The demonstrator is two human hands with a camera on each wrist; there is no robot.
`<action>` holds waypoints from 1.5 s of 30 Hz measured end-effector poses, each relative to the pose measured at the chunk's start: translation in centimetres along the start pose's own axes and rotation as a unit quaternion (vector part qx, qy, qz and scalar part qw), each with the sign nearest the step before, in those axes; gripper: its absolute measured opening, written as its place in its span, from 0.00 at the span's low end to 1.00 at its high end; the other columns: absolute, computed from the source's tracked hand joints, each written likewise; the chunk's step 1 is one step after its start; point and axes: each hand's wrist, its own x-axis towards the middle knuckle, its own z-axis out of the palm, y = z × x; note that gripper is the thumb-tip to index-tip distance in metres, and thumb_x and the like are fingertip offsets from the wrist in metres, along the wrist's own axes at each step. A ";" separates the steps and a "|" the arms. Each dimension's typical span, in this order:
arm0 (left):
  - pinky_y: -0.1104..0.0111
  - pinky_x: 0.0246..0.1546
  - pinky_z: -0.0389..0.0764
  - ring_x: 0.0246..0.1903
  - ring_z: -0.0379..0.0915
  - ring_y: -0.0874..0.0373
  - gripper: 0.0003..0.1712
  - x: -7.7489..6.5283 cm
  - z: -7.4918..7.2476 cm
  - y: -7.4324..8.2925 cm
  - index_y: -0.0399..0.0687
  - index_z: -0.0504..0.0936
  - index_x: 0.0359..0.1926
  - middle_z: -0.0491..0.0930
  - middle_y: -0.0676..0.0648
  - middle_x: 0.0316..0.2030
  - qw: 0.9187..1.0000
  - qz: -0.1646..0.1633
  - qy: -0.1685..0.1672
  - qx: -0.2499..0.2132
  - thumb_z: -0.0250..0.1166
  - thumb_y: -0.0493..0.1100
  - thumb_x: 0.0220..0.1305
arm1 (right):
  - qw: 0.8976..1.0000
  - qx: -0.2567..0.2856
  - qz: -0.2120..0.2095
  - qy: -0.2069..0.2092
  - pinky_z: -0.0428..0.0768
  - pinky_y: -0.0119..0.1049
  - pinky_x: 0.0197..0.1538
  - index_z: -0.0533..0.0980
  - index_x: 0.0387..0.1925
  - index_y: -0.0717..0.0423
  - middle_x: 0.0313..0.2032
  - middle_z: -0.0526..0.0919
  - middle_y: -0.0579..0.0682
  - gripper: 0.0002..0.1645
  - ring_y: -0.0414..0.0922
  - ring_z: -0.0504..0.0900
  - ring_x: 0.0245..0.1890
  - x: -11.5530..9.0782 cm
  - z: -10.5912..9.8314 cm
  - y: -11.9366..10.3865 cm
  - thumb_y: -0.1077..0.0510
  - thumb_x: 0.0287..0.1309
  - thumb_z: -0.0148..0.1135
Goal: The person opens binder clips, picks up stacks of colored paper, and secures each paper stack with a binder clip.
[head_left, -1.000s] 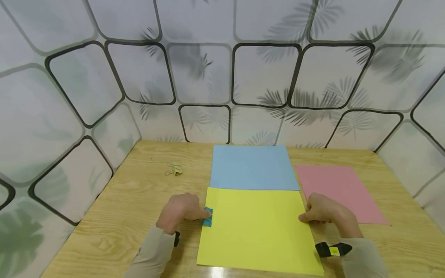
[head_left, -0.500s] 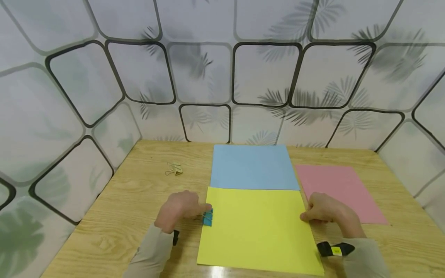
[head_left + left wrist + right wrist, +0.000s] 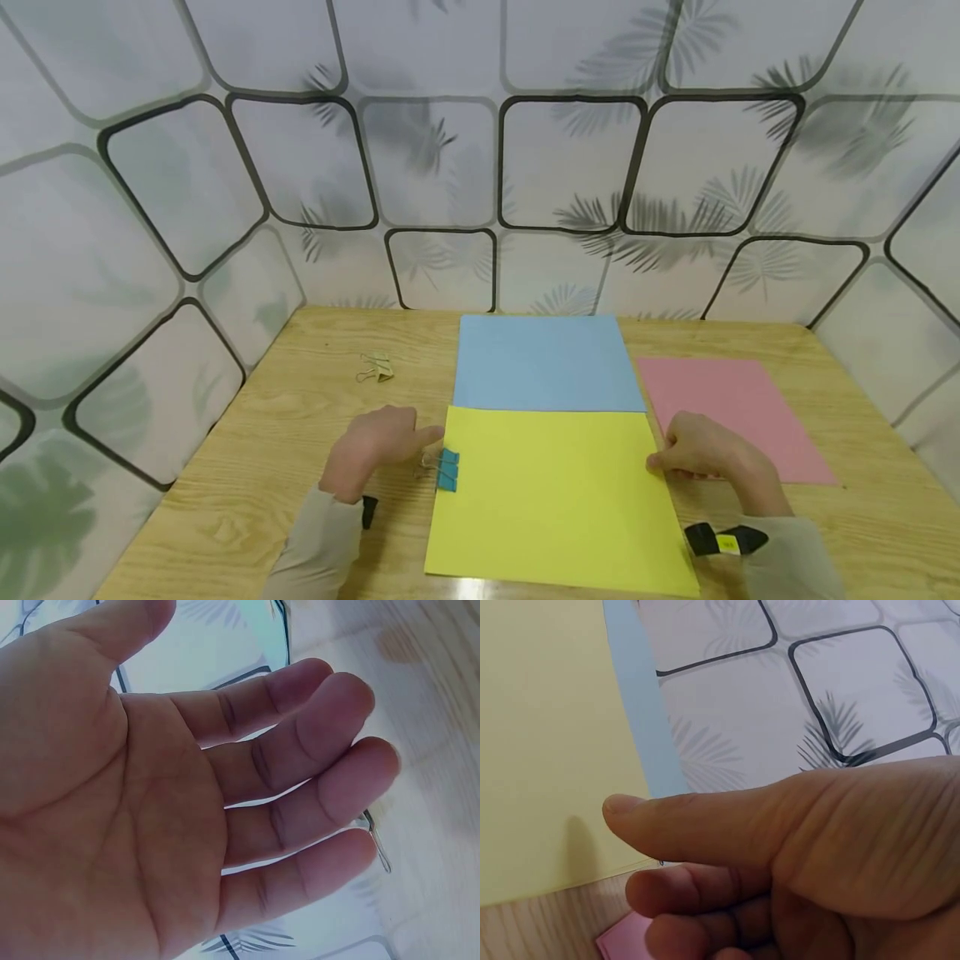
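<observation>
In the head view, a yellow sheet of paper [image 3: 555, 500] lies at the front of the table, with a blue binder clip [image 3: 447, 469] on its left edge. My left hand [image 3: 378, 446] is just left of the clip, thumb pointing toward the sheet's edge. In the left wrist view, the palm and slightly bent fingers [image 3: 345, 780] hold nothing. My right hand [image 3: 708, 458] is at the sheet's right edge. In the right wrist view, its thumb extends over the yellow sheet, casting a shadow, while the loosely curled fingers [image 3: 697, 889] are below the edge with their tips uncovered.
A light blue sheet [image 3: 547, 362] lies behind the yellow one, and a pink sheet [image 3: 742, 417] lies to the right. A pale yellow binder clip [image 3: 380, 367] sits at the back left of the wooden table [image 3: 247, 475]. Patterned wall covering [image 3: 435, 158] surrounds the table's back and sides.
My left thumb has come off the blue binder clip and that hand has drawn back to the left. The clip stays on the sheet's edge. My right hand has hardly moved.
</observation>
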 end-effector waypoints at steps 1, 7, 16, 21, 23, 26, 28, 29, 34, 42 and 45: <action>0.63 0.29 0.67 0.22 0.66 0.56 0.26 0.0 0.0 0.0 0.47 0.75 0.28 0.70 0.49 0.23 1.000 0.000 0.000 0.002 0.52 0.62 0.73 | 1.000 -0.002 0.000 0.001 0.54 0.29 0.18 0.66 0.06 0.50 0.07 0.61 0.38 0.28 0.35 0.53 0.10 0.0 0.0 0.0 0.54 0.54 0.71; 0.62 0.28 0.67 0.23 0.67 0.56 0.25 -0.1 -0.2 -0.3 0.47 0.75 0.29 0.73 0.48 0.24 1.000 0.003 0.003 0.003 0.53 0.61 0.73 | 1.000 -0.003 0.000 0.004 0.54 0.29 0.19 0.66 0.07 0.49 0.07 0.61 0.38 0.29 0.35 0.53 0.10 0.1 -0.1 -0.2 0.54 0.55 0.71; 0.63 0.25 0.67 0.23 0.68 0.55 0.22 -0.2 -0.2 -0.2 0.46 0.74 0.31 0.74 0.47 0.25 1.000 0.012 0.024 0.003 0.55 0.59 0.73 | 1.000 0.003 0.008 0.002 0.53 0.28 0.18 0.67 0.06 0.51 0.07 0.61 0.38 0.29 0.34 0.52 0.10 -0.1 -0.1 -0.2 0.53 0.58 0.69; 0.64 0.24 0.65 0.21 0.66 0.56 0.21 -0.2 -0.2 -0.2 0.47 0.73 0.28 0.72 0.47 0.22 0.999 0.015 0.029 -0.002 0.56 0.56 0.73 | 1.000 0.013 0.017 -0.002 0.53 0.27 0.18 0.65 0.07 0.49 0.07 0.60 0.38 0.30 0.34 0.51 0.09 -0.1 -0.2 -0.2 0.53 0.61 0.66; 0.64 0.24 0.66 0.22 0.67 0.56 0.20 -0.2 -0.2 -0.2 0.47 0.73 0.29 0.72 0.47 0.23 0.999 0.018 0.028 -0.003 0.56 0.56 0.74 | 1.000 0.015 0.022 -0.001 0.54 0.27 0.18 0.65 0.07 0.49 0.07 0.61 0.38 0.30 0.34 0.52 0.09 -0.1 -0.3 -0.3 0.53 0.63 0.66; 0.64 0.25 0.67 0.23 0.69 0.55 0.19 -0.2 -0.2 -0.2 0.46 0.75 0.32 0.74 0.48 0.25 0.999 0.020 0.025 -0.003 0.56 0.55 0.74 | 1.000 0.016 0.025 0.000 0.55 0.27 0.18 0.66 0.09 0.50 0.07 0.62 0.39 0.29 0.35 0.54 0.09 -0.2 -0.3 -0.5 0.52 0.64 0.65; 0.63 0.26 0.68 0.24 0.70 0.55 0.18 -0.2 -0.3 -0.3 0.45 0.76 0.34 0.74 0.48 0.26 0.999 0.022 0.025 -0.003 0.56 0.55 0.74 | 1.000 0.017 0.026 0.000 0.56 0.27 0.18 0.69 0.11 0.53 0.08 0.64 0.40 0.27 0.35 0.55 0.10 -0.2 -0.2 -0.5 0.52 0.64 0.64; 0.63 0.26 0.68 0.24 0.70 0.55 0.18 -0.2 -0.3 -0.3 0.45 0.76 0.35 0.75 0.48 0.27 0.999 0.023 0.025 -0.002 0.56 0.54 0.74 | 0.999 0.018 0.028 0.000 0.57 0.28 0.18 0.70 0.13 0.54 0.09 0.65 0.41 0.26 0.36 0.56 0.10 -0.2 -0.2 -0.5 0.52 0.65 0.64; 0.64 0.26 0.68 0.24 0.70 0.55 0.17 -0.2 -0.2 -0.3 0.44 0.77 0.37 0.74 0.49 0.27 0.999 0.027 0.026 -0.002 0.57 0.53 0.73 | 0.999 0.024 0.033 -0.002 0.60 0.29 0.19 0.73 0.23 0.58 0.12 0.72 0.46 0.19 0.37 0.59 0.12 -0.3 -0.1 -0.4 0.52 0.67 0.61; 0.62 0.28 0.69 0.26 0.70 0.55 0.16 0.2 -0.1 -0.3 0.43 0.76 0.44 0.76 0.47 0.31 0.999 0.029 0.039 -0.020 0.55 0.52 0.74 | 0.999 0.028 0.030 -0.002 0.61 0.30 0.18 0.73 0.30 0.59 0.13 0.72 0.48 0.16 0.38 0.59 0.11 -0.4 -0.1 -0.7 0.51 0.69 0.59; 0.58 0.33 0.75 0.32 0.74 0.53 0.19 0.4 0.0 -0.4 0.41 0.75 0.49 0.79 0.43 0.40 0.998 0.036 0.055 -0.019 0.55 0.53 0.74 | 0.999 0.019 0.032 0.007 0.61 0.31 0.18 0.74 0.33 0.59 0.15 0.73 0.48 0.16 0.38 0.60 0.12 -0.4 -0.1 -0.9 0.50 0.69 0.58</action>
